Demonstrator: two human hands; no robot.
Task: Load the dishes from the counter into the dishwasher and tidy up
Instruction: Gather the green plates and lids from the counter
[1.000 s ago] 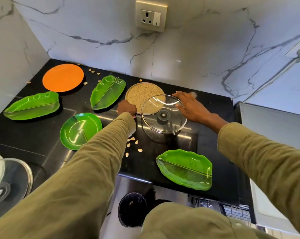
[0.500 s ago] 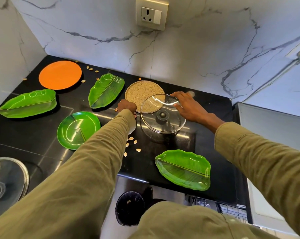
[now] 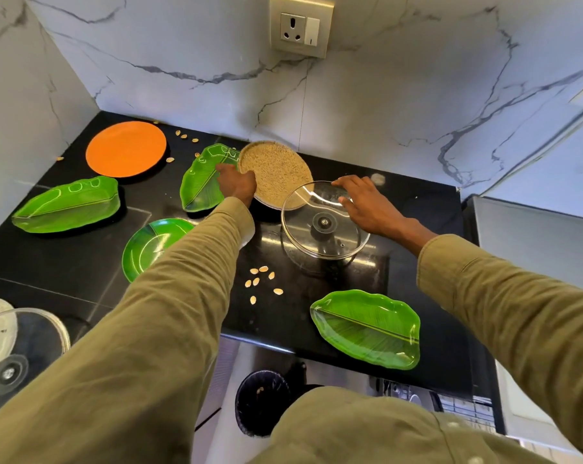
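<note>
Now the left hand (image 3: 237,184) grips the tan plate (image 3: 275,174) by its edge, tilted, just behind the glass lid (image 3: 323,226). The right hand (image 3: 367,204) holds the lid's far rim. If the tilt grows, the plate may slip and knock the lid.

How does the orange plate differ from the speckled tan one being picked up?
The orange plate lies flat on the black counter, untouched; the tan plate is tilted, its near edge gripped by the left hand. The orange one is plain and bright, the tan one speckled and dull. Both are round.
</note>
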